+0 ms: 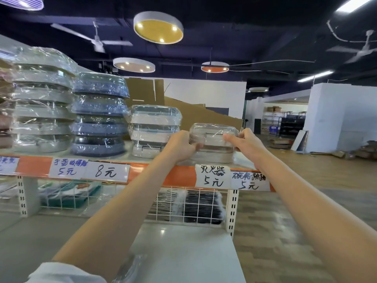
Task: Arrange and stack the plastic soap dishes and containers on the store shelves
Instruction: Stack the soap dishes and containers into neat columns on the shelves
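Head view shows a clear-lidded, cream-based plastic soap dish wrapped in film (213,134), held at both ends over a second cream dish (214,156) that sits on the top shelf (179,176) near its right end. The left hand (183,145) clasps the near-left corner, fingers curled around the lid edge; the right hand (243,140) pinches the right end, thumb lying across the front face. Both grips are closed on the same dish. Whether the dish is already resting on the one below or just above it I cannot tell; the film hides the seam.

To my eye the step in hand is seating this dish as the top of a short stack. The next move likely calls for squaring its edges with the base below, then easing both hands away without dragging the slippery wrap.

Just left of the left hand stands a taller stack of matching clear-and-cream dishes (155,130). Further left are a stack of round blue wrapped containers (100,113) and a stack of round grey ones (43,99). Below the hands, handwritten white price labels (212,175) hang on the orange shelf edge, and a white wire basket (189,205) sits beneath.
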The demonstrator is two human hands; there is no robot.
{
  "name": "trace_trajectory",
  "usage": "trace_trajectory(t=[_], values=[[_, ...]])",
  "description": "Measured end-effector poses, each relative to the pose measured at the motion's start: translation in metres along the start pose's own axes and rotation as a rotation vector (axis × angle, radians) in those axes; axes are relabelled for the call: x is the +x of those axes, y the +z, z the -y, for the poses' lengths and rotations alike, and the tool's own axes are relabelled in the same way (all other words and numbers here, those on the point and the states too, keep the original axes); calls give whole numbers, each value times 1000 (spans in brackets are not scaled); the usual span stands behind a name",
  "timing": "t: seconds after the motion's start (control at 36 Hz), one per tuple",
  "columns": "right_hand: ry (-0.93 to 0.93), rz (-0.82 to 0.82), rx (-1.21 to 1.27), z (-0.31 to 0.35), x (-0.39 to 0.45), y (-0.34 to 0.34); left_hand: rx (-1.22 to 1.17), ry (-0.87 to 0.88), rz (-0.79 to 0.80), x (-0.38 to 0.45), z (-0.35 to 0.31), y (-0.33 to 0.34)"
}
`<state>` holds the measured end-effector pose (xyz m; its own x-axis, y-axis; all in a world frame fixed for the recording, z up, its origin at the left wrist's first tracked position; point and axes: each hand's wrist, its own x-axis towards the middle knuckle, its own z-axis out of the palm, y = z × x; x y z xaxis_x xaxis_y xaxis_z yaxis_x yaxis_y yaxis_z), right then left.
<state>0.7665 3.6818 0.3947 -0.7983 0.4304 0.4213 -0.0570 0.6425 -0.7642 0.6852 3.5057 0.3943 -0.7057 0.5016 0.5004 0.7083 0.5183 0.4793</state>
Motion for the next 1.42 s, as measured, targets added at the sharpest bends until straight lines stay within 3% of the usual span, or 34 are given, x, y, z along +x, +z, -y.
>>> trace_trajectory(t=[0.53, 0.86, 1.14, 1.25, 1.42], values=[[-36, -26, 27, -1, 4, -2, -27, -70, -39, 5, 4, 3], [-47, 36, -49, -3, 9, 0, 195, -27, -63, 3, -2, 4], [-19, 79, -218, 13, -8, -5, 263, -89, 69, -9, -25, -14], [-15, 88, -288, 15, -18, -5, 355, -78, 63, -15, -31, -17], [-123, -35, -536, 19, -34, -9, 514, 45, -4, -24, -39, -21]])
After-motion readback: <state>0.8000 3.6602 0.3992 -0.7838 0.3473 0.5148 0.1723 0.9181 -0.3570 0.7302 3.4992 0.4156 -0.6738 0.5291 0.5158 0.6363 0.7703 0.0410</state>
